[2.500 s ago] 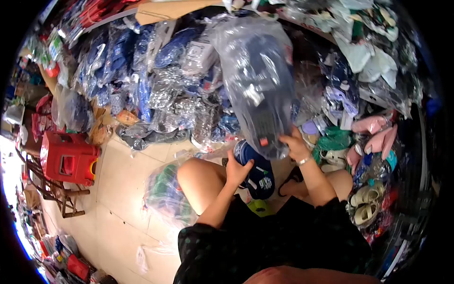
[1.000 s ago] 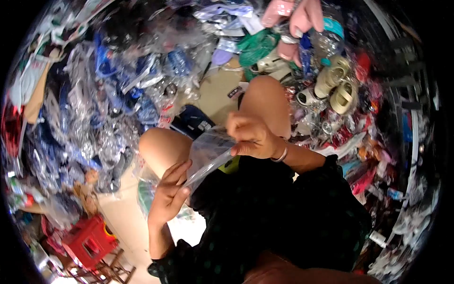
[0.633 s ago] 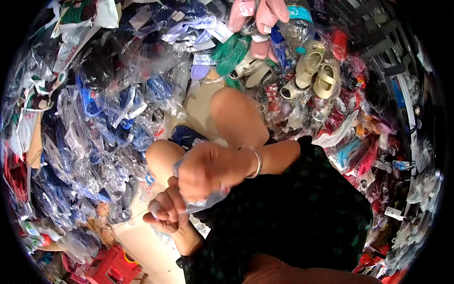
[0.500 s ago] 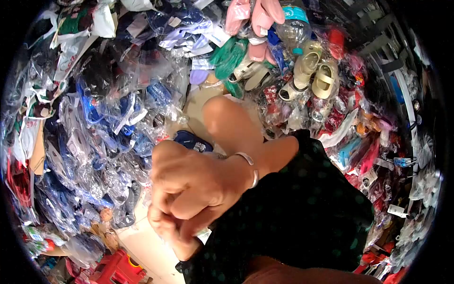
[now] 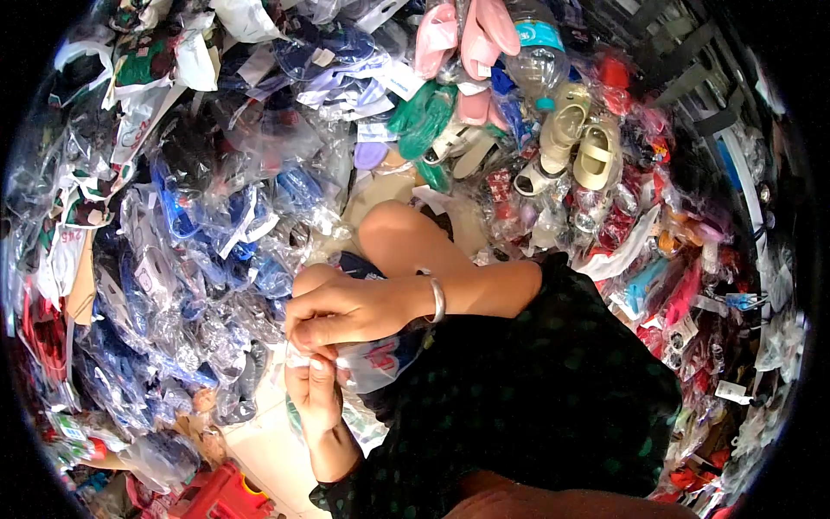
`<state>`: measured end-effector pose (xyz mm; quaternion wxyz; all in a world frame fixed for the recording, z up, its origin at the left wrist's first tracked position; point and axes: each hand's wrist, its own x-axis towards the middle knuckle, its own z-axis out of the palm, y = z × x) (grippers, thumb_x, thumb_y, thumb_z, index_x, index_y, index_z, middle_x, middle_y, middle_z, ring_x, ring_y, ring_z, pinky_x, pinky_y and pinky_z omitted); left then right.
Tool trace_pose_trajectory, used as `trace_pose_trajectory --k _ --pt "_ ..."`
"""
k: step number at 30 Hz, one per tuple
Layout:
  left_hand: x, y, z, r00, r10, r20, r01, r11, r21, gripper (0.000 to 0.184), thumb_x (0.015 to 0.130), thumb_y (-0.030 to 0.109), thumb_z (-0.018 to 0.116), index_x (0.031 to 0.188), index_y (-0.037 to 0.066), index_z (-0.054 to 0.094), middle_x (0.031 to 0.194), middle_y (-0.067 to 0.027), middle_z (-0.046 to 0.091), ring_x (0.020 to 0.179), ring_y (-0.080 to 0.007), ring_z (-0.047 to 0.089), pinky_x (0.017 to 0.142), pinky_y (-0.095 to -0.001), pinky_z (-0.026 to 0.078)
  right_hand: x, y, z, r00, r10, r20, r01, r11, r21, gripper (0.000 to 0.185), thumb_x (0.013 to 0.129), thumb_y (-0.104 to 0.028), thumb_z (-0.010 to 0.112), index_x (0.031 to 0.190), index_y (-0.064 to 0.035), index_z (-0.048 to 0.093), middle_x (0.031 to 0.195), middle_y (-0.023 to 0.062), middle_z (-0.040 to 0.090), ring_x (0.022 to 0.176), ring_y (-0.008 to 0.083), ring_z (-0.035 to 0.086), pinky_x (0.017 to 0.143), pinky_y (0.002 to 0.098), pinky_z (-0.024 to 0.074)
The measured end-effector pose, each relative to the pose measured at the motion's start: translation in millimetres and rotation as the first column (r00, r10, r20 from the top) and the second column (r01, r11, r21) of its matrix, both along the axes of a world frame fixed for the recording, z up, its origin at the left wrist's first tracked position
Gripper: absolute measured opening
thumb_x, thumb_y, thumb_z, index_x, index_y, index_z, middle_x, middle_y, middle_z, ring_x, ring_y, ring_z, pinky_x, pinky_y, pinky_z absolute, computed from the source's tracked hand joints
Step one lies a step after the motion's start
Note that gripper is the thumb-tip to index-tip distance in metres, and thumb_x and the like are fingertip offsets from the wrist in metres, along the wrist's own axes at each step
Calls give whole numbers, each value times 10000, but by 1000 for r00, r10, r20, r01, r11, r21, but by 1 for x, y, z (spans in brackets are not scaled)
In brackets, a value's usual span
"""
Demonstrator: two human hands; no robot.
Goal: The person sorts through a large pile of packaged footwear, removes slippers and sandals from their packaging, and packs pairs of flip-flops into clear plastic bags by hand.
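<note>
My right hand [image 5: 359, 304], with a silver bangle [image 5: 438, 301] on its wrist, reaches across from the right with its fingers bent and closed. Just below it, my left hand [image 5: 313, 394] is pinched, its thumb and fingertips meeting the right fingertips. Between and under them shows a clear plastic bag [image 5: 367, 359] with red and blue marks on it. Both hands grip its edge. Whatever lies inside is mostly hidden by my hands and the dark dotted clothing [image 5: 536, 389]. A navy slipper [image 5: 356, 264] is partly visible behind the right hand.
Bagged footwear [image 5: 186, 277] is heaped on the left. Further off are pink slippers [image 5: 435, 39], green slippers [image 5: 424, 117], cream shoes [image 5: 595, 156] and a plastic bottle [image 5: 538, 60]. A red plastic object [image 5: 220, 495] stands at the lower left, and a bare knee [image 5: 402, 233] is close by.
My hands have come apart from their overlapping position, the left now lower and the right higher and flatter. The plastic bag beneath them has come into view.
</note>
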<state>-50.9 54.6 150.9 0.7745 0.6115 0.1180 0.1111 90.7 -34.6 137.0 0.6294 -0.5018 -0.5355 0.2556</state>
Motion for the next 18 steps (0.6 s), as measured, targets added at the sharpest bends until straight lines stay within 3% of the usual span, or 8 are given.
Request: trace_pose_trajectory --k 2,3,8,10,11,14,15,18 --pt "11 -12 5 998 -11 70 13 1000 -28 322 869 309 549 994 29 453 884 -58 499 623 -79 467 520 -179 380 1 -6 -7 989 -78 124 77 997 11 268 915 -279 463 819 -42 540 672 39 453 671 186 452 627 271 370" --pt "11 -10 6 997 -59 50 63 996 -67 355 869 298 543 1058 34 399 964 -90 492 667 -111 499 549 -196 412 -2 2 -18 972 -212 98 201 973 110 296 861 -319 542 735 -51 524 600 99 522 558 210 555 519 313 395" --pt "15 3 2 986 -31 164 53 990 -131 305 858 282 567 974 58 395 943 -64 485 807 -162 524 624 -237 435 9 -8 1 993 -108 40 107 994 34 290 843 -233 584 673 -9 510 620 89 458 547 228 461 515 330 370" --pt "20 1 3 992 -4 124 29 979 -202 331 835 275 605 975 59 397 940 -58 483 848 -155 519 713 -264 435 8 -12 21 970 -224 96 208 967 148 266 817 -222 602 658 -28 514 670 70 472 630 211 473 577 334 376" --pt "21 6 -2 993 7 121 21 974 -224 360 808 277 639 982 58 413 962 -60 505 848 -149 528 734 -273 438 9 -12 29 871 -361 333 272 919 286 225 767 -206 625 646 -52 514 725 56 477 713 208 468 642 349 379" --pt "18 12 10 1000 26 -2 -25 944 -329 392 728 232 728 913 73 422 937 -54 546 820 -126 549 703 -249 454 -3 -13 34 602 -578 551 280 799 532 168 647 -199 637 648 -92 507 786 37 486 809 226 487 715 367 407" --pt "19 16 10 999 38 -4 -37 945 -325 392 728 232 728 913 73 422 937 -54 546 820 -126 549 703 -249 454 -8 -13 31 610 -573 547 272 800 534 168 647 -199 637 648 -92 507 786 37 486 809 226 487 715 367 407" --pt "22 30 11 989 -137 59 149 923 -355 319 687 -108 615 818 75 389 805 -44 535 753 -94 519 659 -207 428 -16 -13 10 519 -584 625 158 784 601 161 632 -191 629 642 -99 497 801 29 493 833 227 489 740 368 412"
